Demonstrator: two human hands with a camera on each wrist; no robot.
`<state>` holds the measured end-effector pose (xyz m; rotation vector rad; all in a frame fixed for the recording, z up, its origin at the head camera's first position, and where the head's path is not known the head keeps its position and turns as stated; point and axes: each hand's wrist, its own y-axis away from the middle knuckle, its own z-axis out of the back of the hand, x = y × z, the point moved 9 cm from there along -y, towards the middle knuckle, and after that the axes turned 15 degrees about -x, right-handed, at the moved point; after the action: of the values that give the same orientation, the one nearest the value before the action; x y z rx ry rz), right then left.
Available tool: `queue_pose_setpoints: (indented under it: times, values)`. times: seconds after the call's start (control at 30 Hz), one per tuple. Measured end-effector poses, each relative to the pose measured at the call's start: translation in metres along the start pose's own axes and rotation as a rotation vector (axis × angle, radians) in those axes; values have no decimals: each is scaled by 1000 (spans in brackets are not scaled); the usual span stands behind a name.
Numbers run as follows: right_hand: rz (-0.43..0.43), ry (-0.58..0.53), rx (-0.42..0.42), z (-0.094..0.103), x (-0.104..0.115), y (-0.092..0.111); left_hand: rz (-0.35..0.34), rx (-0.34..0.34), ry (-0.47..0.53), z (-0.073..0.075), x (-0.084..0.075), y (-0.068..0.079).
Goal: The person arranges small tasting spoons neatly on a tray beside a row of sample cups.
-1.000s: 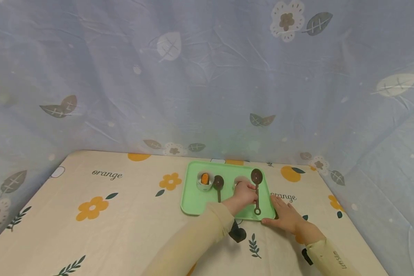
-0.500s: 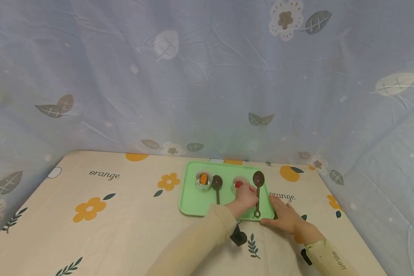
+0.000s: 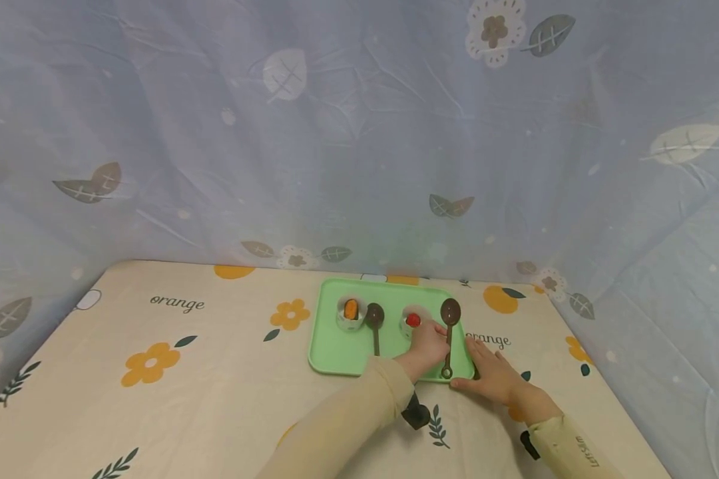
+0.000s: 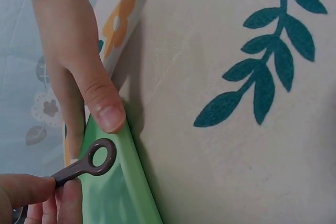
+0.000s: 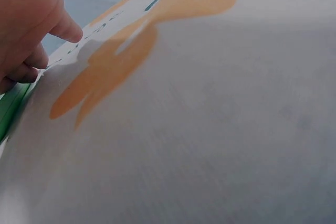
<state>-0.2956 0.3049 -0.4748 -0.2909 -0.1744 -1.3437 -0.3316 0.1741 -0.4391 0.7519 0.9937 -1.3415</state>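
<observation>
In the head view, my left hand pinches the handle of a brown spoon over the right side of a green tray. The left wrist view shows the thumb and fingers of that hand on the handle, below its ring end. My right hand rests at the tray's front right corner, fingers extended along the side and thumb on the rim. Close to the left hand stands a small white cup with a red piece in it.
On the tray's left half stands another white cup holding an orange and dark piece. A second brown spoon lies beside it, its handle end hidden by the left sleeve. A patterned cloth covers the table, and a curtain hangs behind.
My left hand and its spoon have shifted slightly right and toward the front of the tray. The red piece in the cup has come into view. The right hand stays at the tray corner.
</observation>
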Motion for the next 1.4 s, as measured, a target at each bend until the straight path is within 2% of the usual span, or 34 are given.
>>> queue_pose_setpoints:
  times: [0.23, 0.43, 0.67, 0.8, 0.93, 0.97, 1.07, 1.17, 1.2, 1.3, 1.4]
  values:
    - [4, 1, -4, 1, -1, 0, 9, 4, -10, -3, 2, -1]
    - [3, 5, 10, 0, 0, 0, -25, 17, -47, -9, 6, -1]
    - [-3, 6, 13, -1, -2, 0, -40, 60, -93, -9, 8, 3]
    - [-5, 6, 11, -2, -3, -1, -26, 99, -109, -10, 9, 4]
    - [-6, 8, 9, -1, -4, -1, -5, 127, -117, -21, 20, -1]
    - [-6, 7, 9, -1, -4, -1, -33, 112, -107, -32, 29, -7]
    - [-1, 9, 5, -1, -3, -1, -16, 127, -121, -37, 35, -9]
    - [4, 13, 1, -1, -2, -1, -12, 109, -127, -32, 31, -4]
    - [6, 14, 1, -1, -2, -2, 24, 130, -141, -22, 23, 1]
    - [3, 13, 3, -1, -3, -2, 3, 111, -141, -17, 18, 4]
    - [-1, 12, 8, -2, -3, -1, 3, 121, -142, -16, 16, 5]
